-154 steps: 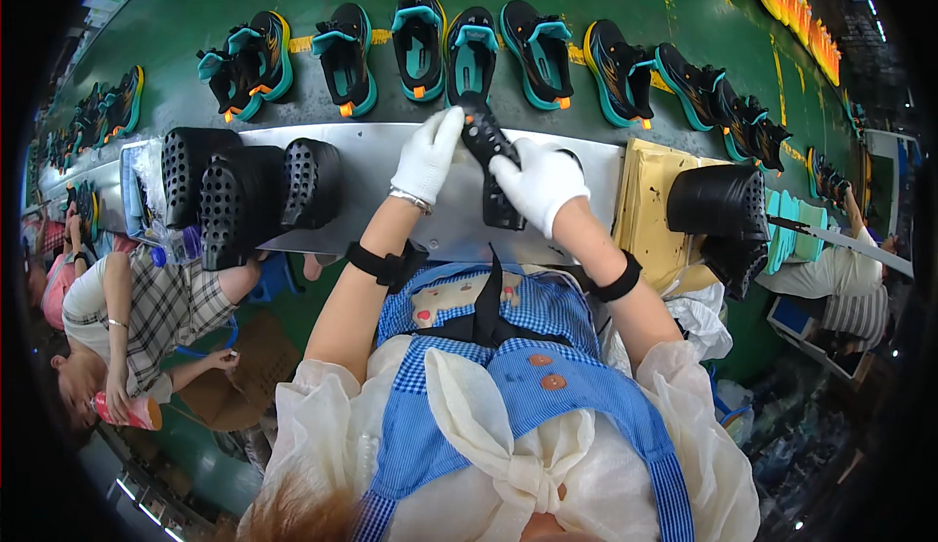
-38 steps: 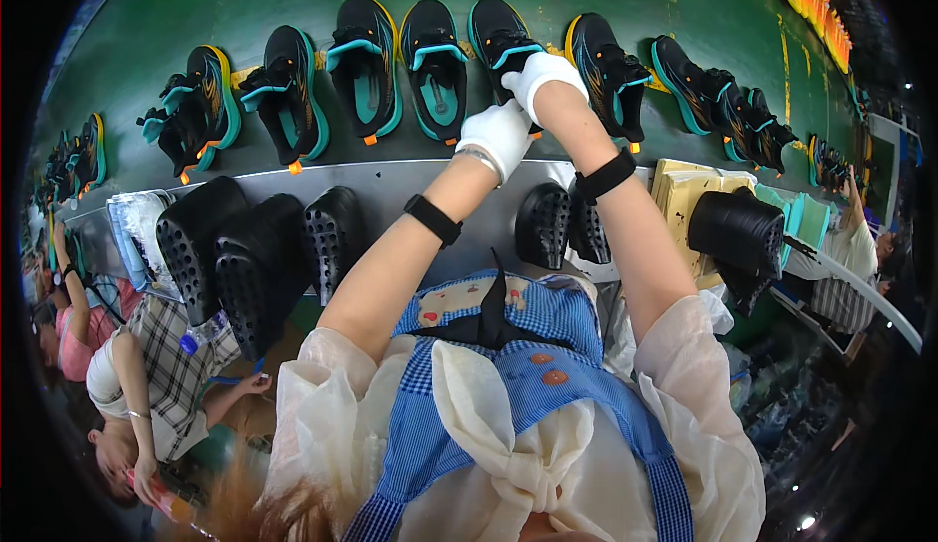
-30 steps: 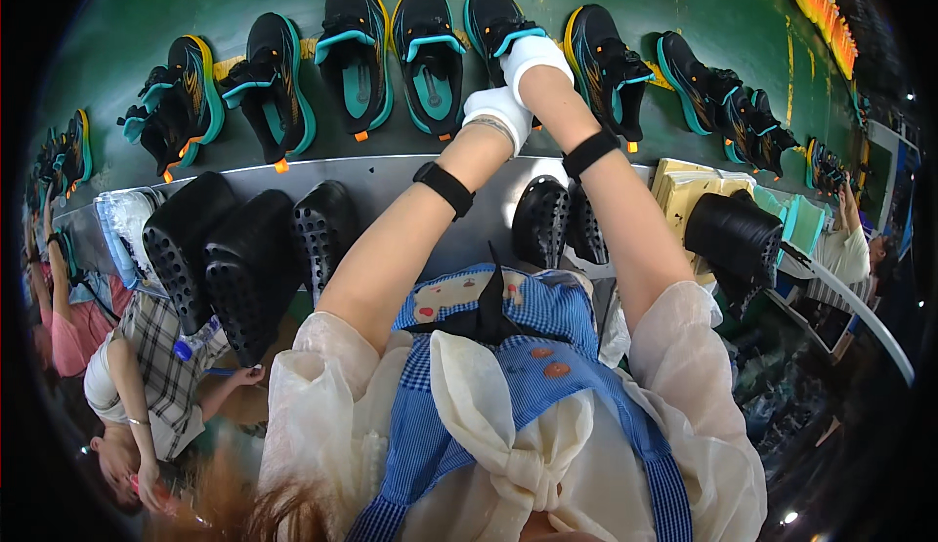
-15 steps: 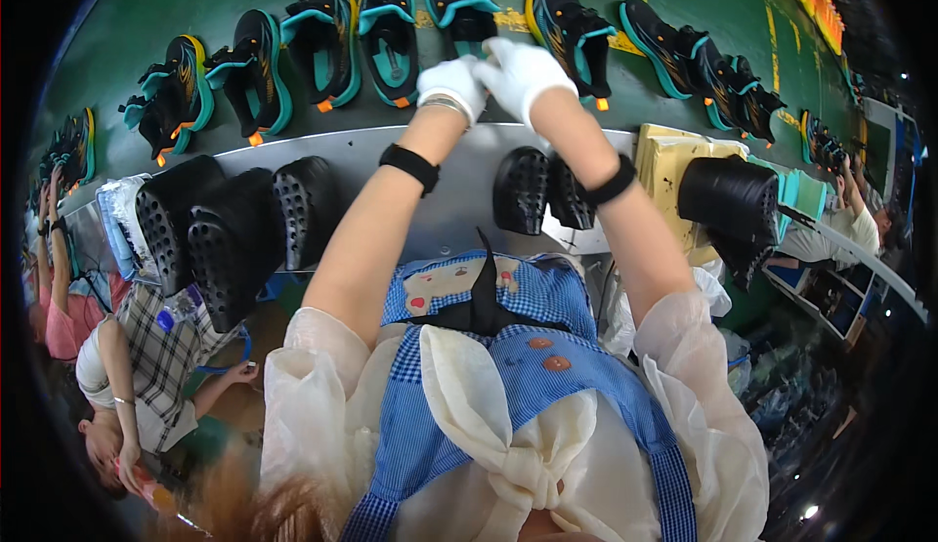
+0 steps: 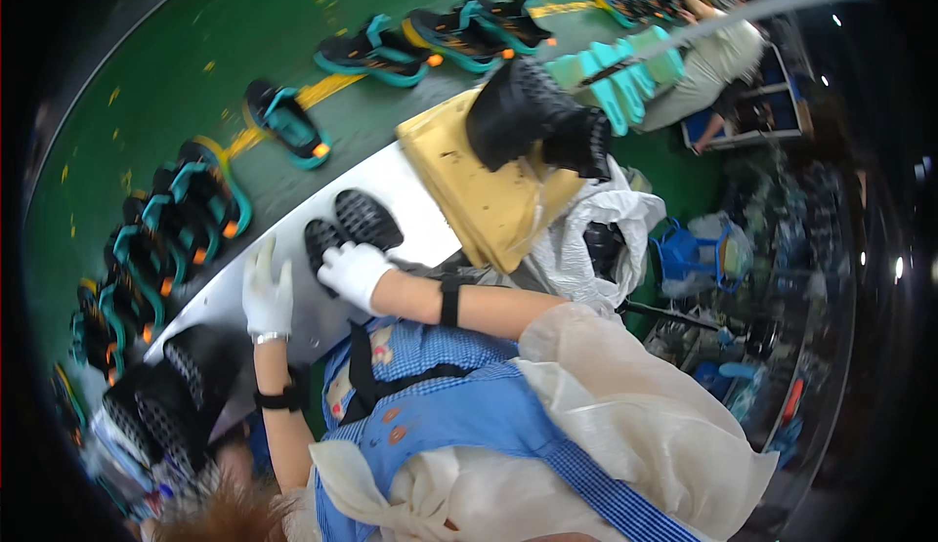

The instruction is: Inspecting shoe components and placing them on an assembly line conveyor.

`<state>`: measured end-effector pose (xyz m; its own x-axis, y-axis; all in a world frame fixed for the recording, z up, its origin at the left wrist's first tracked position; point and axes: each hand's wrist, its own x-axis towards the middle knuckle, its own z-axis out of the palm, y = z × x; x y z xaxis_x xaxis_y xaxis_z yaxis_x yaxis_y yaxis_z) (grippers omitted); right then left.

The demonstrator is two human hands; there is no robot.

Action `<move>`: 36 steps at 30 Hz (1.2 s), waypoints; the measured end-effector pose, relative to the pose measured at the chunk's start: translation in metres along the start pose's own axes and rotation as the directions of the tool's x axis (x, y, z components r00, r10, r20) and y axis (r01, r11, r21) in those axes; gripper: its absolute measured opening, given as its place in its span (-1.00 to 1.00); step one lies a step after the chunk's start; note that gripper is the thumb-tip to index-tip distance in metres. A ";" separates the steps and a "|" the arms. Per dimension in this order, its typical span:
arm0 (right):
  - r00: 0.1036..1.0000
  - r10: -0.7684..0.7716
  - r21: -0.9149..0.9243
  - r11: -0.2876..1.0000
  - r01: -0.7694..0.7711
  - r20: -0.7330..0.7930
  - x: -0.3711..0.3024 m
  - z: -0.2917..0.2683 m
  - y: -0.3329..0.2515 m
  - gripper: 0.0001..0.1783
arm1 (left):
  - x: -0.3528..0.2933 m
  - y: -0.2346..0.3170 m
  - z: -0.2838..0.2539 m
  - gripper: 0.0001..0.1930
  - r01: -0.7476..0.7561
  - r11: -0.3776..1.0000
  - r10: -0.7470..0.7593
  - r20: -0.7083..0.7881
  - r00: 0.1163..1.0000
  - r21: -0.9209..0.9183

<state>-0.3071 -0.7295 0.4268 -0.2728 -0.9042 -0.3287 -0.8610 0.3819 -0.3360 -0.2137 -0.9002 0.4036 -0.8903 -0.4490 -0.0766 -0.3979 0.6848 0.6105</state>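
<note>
Black studded forms (image 5: pixel 367 218), two side by side, lie studs up on the silver-grey bench surface (image 5: pixel 227 315), left of the frame's centre. The right one's long axis slants from upper left to lower right. The left one stands steeper, close to the frame's vertical, its lower end partly hidden by the right hand (image 5: pixel 354 273). Toe and heel ends cannot be told apart.

The right hand, white-gloved, has its bent fingers against the left one; whether they have closed on it cannot be told. The left hand (image 5: pixel 269 293), also gloved, is released and holds nothing, fingers extended toward the top of the frame.

Count of further black forms: three at lower left (image 5: pixel 200 356), blurred; two at upper centre (image 5: pixel 518 112), upon a stack of yellow sheets (image 5: pixel 454 171).

Black-and-teal shoes: one apart at upper left (image 5: pixel 283 124), toe toward the upper left; three overlapping at upper centre (image 5: pixel 376 52); a row at far left (image 5: pixel 210 176), too overlapped to count.

Shoes stand on a green surface (image 5: pixel 215 63) with yellow markings. Mint-green pieces (image 5: pixel 611 78) and a seated co-worker (image 5: pixel 708 63) appear at upper right; a white bag (image 5: pixel 620 215) and a blue stool (image 5: pixel 692 254) at right.
</note>
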 end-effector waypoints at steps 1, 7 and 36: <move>0.999 -0.020 0.007 1.000 0.020 -0.025 -0.001 0.004 0.002 -0.71 | -0.007 0.000 0.006 -0.54 0.039 0.998 -0.041 0.048 0.998 0.042; 0.992 0.091 0.061 0.994 -0.086 -0.083 -0.006 0.006 0.003 -0.60 | -0.023 0.009 0.020 -0.62 0.057 0.990 -0.049 0.068 0.997 -0.130; 0.999 0.020 0.026 0.999 -0.019 -0.050 -0.011 -0.010 0.010 -0.42 | -0.024 0.006 0.023 -0.56 0.314 0.862 -0.233 0.240 0.942 -0.398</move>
<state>-0.3173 -0.7180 0.4360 -0.3116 -0.9047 -0.2905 -0.8441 0.4039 -0.3526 -0.1999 -0.8719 0.3911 -0.7993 -0.4452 -0.4036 -0.5348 0.2207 0.8157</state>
